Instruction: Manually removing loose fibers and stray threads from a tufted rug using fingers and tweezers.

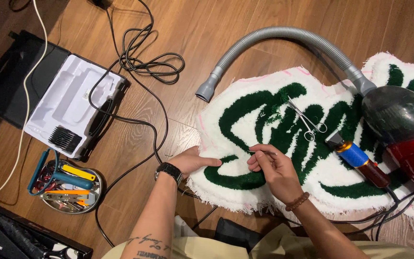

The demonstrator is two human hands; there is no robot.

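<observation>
I look down on a wooden floor (207,29) where a white tufted rug (264,192) with a dark green lettering pattern lies flat. My left hand (192,160) rests palm down on the rug's near left edge, fingers laid flat and together, holding nothing; a black wristwatch (168,170) sits on that wrist. My right hand (274,170) is just to the right of it, over the green pile, its grip pinched narrow around a thin metal tool (263,152) whose tip points left toward the left fingertips. I cannot tell exactly what kind of tool it is. A beaded bracelet (297,202) circles the right wrist.

Beyond the right hand, farther up the rug, lie small silver scissors (307,120). To the right of that hand lies an electric trimmer (358,160) with a blue and dark red body. Further right is a red vacuum cleaner (408,139), its grey ribbed hose (283,36) arching over the rug's far edge.

Well to the left of the left hand sit an open black case with a white moulded insert (68,103) and a round metal tray of tools (70,187). Black cables (144,62) trail across the floor between them.
</observation>
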